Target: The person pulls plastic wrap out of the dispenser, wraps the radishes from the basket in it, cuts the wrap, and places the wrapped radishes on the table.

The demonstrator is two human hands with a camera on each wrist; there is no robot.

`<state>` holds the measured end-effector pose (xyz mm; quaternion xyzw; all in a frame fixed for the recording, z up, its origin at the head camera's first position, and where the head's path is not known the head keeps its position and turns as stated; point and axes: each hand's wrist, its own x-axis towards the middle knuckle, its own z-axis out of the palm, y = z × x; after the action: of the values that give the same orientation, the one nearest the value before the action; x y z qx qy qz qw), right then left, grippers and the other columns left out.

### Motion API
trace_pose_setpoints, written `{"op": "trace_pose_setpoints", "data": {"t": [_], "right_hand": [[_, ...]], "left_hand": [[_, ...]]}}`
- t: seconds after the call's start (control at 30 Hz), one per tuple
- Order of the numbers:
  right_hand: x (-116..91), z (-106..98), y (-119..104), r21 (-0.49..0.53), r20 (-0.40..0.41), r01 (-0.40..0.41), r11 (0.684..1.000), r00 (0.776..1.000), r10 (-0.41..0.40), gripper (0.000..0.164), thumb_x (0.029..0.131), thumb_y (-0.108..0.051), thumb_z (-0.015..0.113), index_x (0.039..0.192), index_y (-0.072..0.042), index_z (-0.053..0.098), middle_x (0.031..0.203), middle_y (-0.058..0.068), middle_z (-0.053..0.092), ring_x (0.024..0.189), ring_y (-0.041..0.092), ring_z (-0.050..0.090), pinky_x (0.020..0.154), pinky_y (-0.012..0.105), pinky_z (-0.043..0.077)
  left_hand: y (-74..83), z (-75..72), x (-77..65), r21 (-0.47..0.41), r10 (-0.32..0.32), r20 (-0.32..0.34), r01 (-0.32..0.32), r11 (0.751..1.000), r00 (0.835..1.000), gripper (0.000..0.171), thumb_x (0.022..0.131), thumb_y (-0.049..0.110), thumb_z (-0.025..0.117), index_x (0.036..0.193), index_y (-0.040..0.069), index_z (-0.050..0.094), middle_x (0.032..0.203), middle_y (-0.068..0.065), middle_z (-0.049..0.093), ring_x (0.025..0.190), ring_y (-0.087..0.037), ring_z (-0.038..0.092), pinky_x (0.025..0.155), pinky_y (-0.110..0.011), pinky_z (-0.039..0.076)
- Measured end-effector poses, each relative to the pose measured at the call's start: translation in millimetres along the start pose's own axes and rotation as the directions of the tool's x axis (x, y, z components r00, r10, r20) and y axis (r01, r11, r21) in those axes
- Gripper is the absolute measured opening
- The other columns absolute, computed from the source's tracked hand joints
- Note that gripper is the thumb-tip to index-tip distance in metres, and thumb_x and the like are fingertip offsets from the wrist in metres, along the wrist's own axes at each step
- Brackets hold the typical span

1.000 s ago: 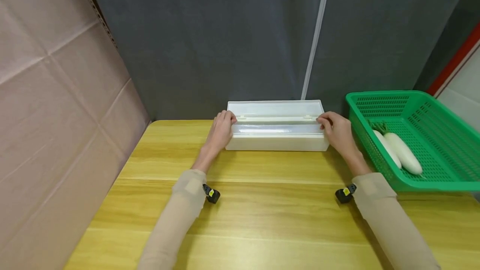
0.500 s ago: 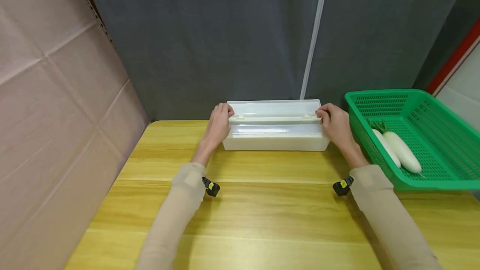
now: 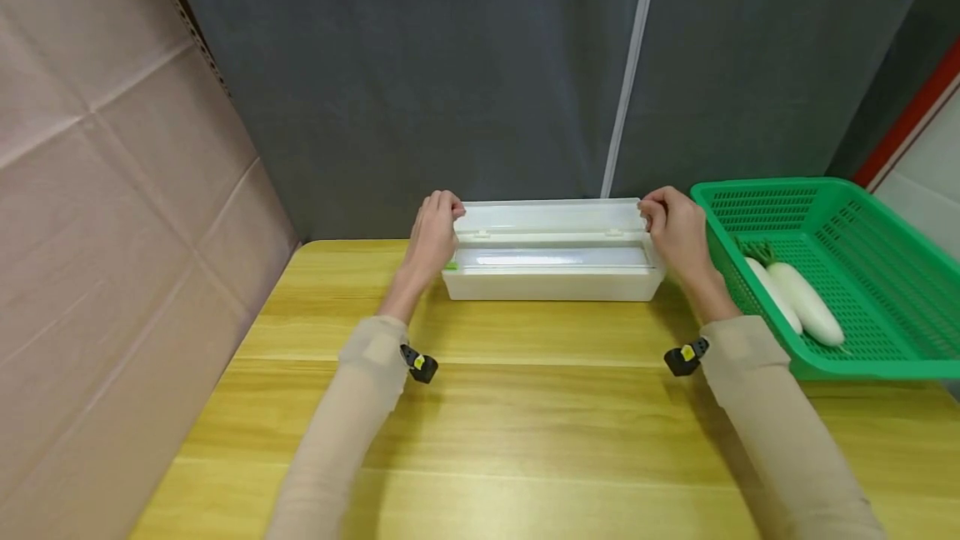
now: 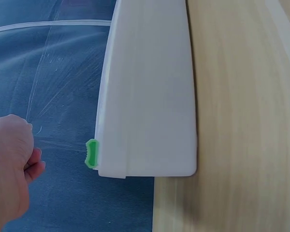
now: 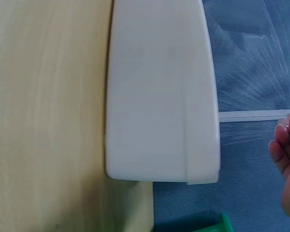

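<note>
A white cling film dispenser box sits at the table's back edge with its lid raised. Clear cling film stretches up from it, wrinkled where light catches it. My left hand pinches one corner of the film above the box's left end. At the other end, my right hand pinches the opposite corner, with film fanning out from its fingertips. A green slide cutter shows at the box's left end, below the left hand.
To the right stands a green plastic basket holding two white radishes, close to the right forearm. Behind the wooden table hangs a dark grey curtain. A pinkish covered wall borders the left side.
Both hands have risen from the box's inside toward the lid's top edge, drawing the film up between them. The green cutter has come into view. The box has barely shifted.
</note>
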<state>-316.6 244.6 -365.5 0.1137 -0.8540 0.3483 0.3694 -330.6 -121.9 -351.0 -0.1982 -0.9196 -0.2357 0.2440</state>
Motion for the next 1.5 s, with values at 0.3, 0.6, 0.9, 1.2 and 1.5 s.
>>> {"op": "trace_pose_setpoints", "data": {"t": [0.3, 0.6, 0.9, 1.2, 1.5], "right_hand": [[11, -5, -8, 0.002, -0.075, 0.047, 0.999, 0.996, -0.047, 0.019, 0.103, -0.004, 0.055, 0.094, 0.011, 0.064, 0.083, 0.024, 0.067, 0.064, 0.016, 0.058, 0.063, 0.016, 0.036], [23, -9, -16, 0.011, -0.085, 0.062, 0.998, 0.994, -0.061, 0.019, 0.104, -0.005, 0.055, 0.096, 0.011, 0.061, 0.085, 0.024, 0.066, 0.065, 0.013, 0.052, 0.066, 0.021, 0.039], [36, -16, -25, 0.034, -0.111, 0.106, 0.994, 0.989, -0.102, 0.024, 0.105, -0.009, 0.054, 0.097, 0.012, 0.059, 0.084, 0.026, 0.063, 0.066, 0.026, 0.054, 0.068, 0.029, 0.04], [49, -21, -35, 0.042, -0.133, 0.134, 0.99, 0.983, -0.127, 0.023, 0.105, -0.009, 0.053, 0.098, 0.012, 0.058, 0.085, 0.026, 0.063, 0.068, 0.026, 0.053, 0.069, 0.032, 0.04], [61, -30, -47, 0.027, -0.155, 0.162, 0.986, 0.976, -0.156, 0.022, 0.106, -0.007, 0.05, 0.099, 0.013, 0.058, 0.088, 0.027, 0.064, 0.071, 0.03, 0.056, 0.068, 0.029, 0.038]], "left_hand": [[6.6, -13.1, 7.5, -0.017, -0.007, -0.015, 0.006, 1.0, 1.0, 0.012, 0.106, 0.009, 0.05, 0.107, -0.002, 0.056, 0.103, -0.015, 0.053, 0.093, -0.029, 0.052, 0.083, -0.039, 0.048], [11.4, -28.2, 14.3, -0.028, 0.008, -0.04, -0.009, 1.0, 0.999, 0.012, 0.105, 0.008, 0.051, 0.106, -0.002, 0.056, 0.103, -0.015, 0.054, 0.092, -0.029, 0.053, 0.081, -0.039, 0.049], [16.3, -41.6, 21.4, -0.033, 0.028, -0.076, -0.03, 0.999, 0.997, 0.014, 0.105, 0.009, 0.051, 0.106, -0.004, 0.056, 0.103, -0.017, 0.054, 0.092, -0.03, 0.053, 0.079, -0.039, 0.048], [17.5, -57.2, 30.3, -0.037, 0.068, -0.134, -0.074, 0.997, 0.989, 0.013, 0.105, 0.006, 0.051, 0.105, -0.005, 0.056, 0.104, -0.018, 0.054, 0.095, -0.032, 0.053, 0.081, -0.04, 0.049], [24.5, -71.3, 39.3, -0.023, 0.084, -0.184, -0.089, 0.996, 0.979, 0.013, 0.103, 0.007, 0.053, 0.104, -0.005, 0.056, 0.103, -0.018, 0.053, 0.093, -0.031, 0.052, 0.08, -0.039, 0.047]]}}
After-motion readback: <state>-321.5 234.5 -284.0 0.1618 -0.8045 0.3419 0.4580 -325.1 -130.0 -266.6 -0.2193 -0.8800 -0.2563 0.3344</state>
